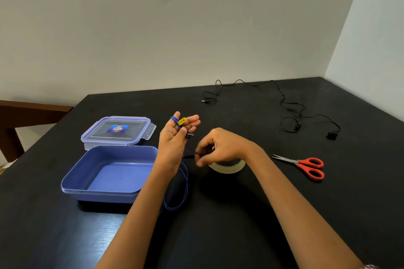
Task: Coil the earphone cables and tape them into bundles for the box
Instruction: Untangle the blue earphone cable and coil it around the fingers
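my right hand [220, 148] hides most of the tape roll [227, 167], just right of the blue box [105, 197]. the table [218, 225] is black, against pale walls. i count one box, one lid [118, 130] behind it, one pair of scissors [306, 165] far right, and two earphones. the black earphone [290, 113] lies loose beyond. the blue earphone cable [174, 119] is wound on my upright left hand [175, 137] beside the box, thumb pinning it, right hand pinching its slack.
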